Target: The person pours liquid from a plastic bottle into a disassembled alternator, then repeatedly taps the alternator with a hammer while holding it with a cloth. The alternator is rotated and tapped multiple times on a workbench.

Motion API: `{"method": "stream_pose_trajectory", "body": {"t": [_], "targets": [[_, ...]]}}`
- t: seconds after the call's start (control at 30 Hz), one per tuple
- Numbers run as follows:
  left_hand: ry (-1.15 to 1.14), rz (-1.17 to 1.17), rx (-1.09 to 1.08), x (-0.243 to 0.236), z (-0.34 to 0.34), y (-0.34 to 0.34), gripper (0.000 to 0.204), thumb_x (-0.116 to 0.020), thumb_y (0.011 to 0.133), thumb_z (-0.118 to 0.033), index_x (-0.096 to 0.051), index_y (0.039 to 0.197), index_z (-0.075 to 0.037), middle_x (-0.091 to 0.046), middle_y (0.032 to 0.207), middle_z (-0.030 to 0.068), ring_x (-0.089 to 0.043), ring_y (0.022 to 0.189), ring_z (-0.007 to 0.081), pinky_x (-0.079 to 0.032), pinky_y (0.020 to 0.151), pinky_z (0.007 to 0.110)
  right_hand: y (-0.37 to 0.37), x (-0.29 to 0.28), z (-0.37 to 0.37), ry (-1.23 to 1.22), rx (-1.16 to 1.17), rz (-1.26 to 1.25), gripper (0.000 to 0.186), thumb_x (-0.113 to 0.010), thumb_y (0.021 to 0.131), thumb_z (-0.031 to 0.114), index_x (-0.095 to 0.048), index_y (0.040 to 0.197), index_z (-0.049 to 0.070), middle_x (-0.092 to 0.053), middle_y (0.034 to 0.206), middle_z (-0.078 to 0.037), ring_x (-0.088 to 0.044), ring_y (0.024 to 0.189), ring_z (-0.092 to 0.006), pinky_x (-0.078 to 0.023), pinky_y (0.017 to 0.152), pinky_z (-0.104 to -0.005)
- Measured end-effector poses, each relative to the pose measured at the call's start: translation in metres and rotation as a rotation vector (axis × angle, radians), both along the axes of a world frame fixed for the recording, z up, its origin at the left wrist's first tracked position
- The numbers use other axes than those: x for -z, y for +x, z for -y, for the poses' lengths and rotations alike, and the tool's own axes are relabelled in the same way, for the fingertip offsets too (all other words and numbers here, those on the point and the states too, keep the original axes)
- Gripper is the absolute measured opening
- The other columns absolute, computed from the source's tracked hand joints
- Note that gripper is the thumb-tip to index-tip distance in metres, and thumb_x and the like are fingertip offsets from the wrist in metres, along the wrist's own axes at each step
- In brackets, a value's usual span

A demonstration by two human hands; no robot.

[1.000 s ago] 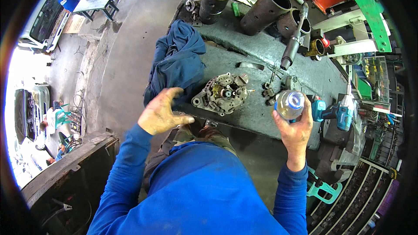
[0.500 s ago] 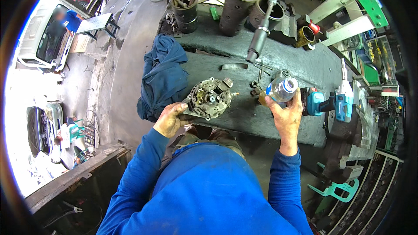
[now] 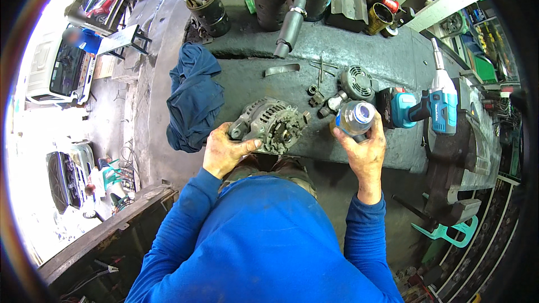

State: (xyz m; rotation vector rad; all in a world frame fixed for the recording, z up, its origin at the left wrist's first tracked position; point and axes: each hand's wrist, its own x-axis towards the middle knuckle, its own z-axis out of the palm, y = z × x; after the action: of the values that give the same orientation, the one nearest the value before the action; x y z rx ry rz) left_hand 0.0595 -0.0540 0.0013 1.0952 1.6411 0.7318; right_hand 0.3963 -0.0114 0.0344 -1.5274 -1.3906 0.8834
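Observation:
My left hand is closed on the mounting-lug side of a dirty alternator, with the thumb along its near edge. The alternator stands tilted at the bench's front edge, its slotted metal housing up and its open inner side facing right. To the right, my right hand grips a clear plastic bottle with a blue label. Its open mouth points up toward me, and amber liquid shows low in it. Just beyond the bottle lie a round vented alternator cover and small metal parts.
A dark blue cloth lies on the bench at left. A teal cordless impact wrench lies at right. Metal cylinders with tools stand along the back. A hanging air tool dangles over the bench.
The alternator has been tipped up by my left hand, from its open face upward to facing right. The bottle has moved slightly left and down in my right hand. The whole view has shifted.

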Motion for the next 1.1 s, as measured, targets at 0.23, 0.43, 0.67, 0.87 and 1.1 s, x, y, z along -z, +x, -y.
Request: {"method": "stream_pose_trajectory", "body": {"t": [0.23, 0.43, 0.67, 0.87, 1.1], "targets": [[0.045, -0.01, 0.001, 0.001, 0.0, 0.0, 0.074, -0.099, 0.073, -0.043, -0.072, 0.117, 0.01, -0.081, 0.099, 0.0181, -0.076, 0.09, 0.022, -0.061, 0.084, 0.038, 0.0, -0.007, 0.016, 0.104, -0.075, 0.341, 0.074, -0.094, 0.073, 0.017, -0.064, 0.139, 0.003, -0.069, 0.134, -0.017, -0.067, 0.124, -0.0369, -0.054, 0.106, -0.0464], [-0.001, -0.099, 0.053, -0.001, 0.003, -0.003, 0.079, -0.099, 0.073, -0.044, -0.069, 0.123, 0.01, -0.08, 0.105, 0.0208, -0.076, 0.097, 0.0266, -0.06, 0.089, 0.04, -0.007, -0.015, 0.033, 0.099, -0.122, 0.662, 0.068, -0.088, 0.071, 0.014, -0.067, 0.134, 0.005, -0.068, 0.122, -0.017, -0.065, 0.112, -0.0415, -0.054, 0.098, -0.0489], [0.083, -0.269, 0.15, -0.001, 0.022, 0.005, 0.09, -0.099, 0.071, -0.05, -0.062, 0.129, 0.008, -0.078, 0.111, 0.0263, -0.078, 0.106, 0.0368, -0.06, 0.094, 0.045, -0.014, -0.007, 0.052, 0.021, -0.121, 0.656, 0.067, -0.087, 0.073, 0.016, -0.067, 0.135, 0.005, -0.067, 0.119, -0.017, -0.065, 0.111, -0.0407, -0.054, 0.098, -0.0488], [0.078, -0.156, 0.066, 0.004, 0.001, -0.006, 0.077, -0.098, 0.073, -0.054, -0.073, 0.111, 0.008, -0.081, 0.098, 0.0181, -0.077, 0.089, 0.0263, -0.06, 0.084, 0.04, -0.018, -0.01, 0.062, -0.018, -0.123, 0.696, 0.07, -0.088, 0.068, 0.019, -0.069, 0.135, 0.011, -0.067, 0.12, -0.015, -0.065, 0.111, -0.0389, -0.055, 0.096, -0.0491], [0.001, -0.023, 0.155, 0.004, -0.041, -0.032, 0.064, -0.088, 0.084, -0.049, -0.076, 0.103, 0.011, -0.076, 0.084, 0.0122, -0.068, 0.073, 0.0181, -0.055, 0.069, 0.035, -0.027, -0.028, 0.045, 0.108, -0.13, 0.793, 0.069, -0.087, 0.066, 0.016, -0.069, 0.133, 0.013, -0.065, 0.114, -0.014, -0.065, 0.104, -0.0373, -0.055, 0.091, -0.0484]]}}
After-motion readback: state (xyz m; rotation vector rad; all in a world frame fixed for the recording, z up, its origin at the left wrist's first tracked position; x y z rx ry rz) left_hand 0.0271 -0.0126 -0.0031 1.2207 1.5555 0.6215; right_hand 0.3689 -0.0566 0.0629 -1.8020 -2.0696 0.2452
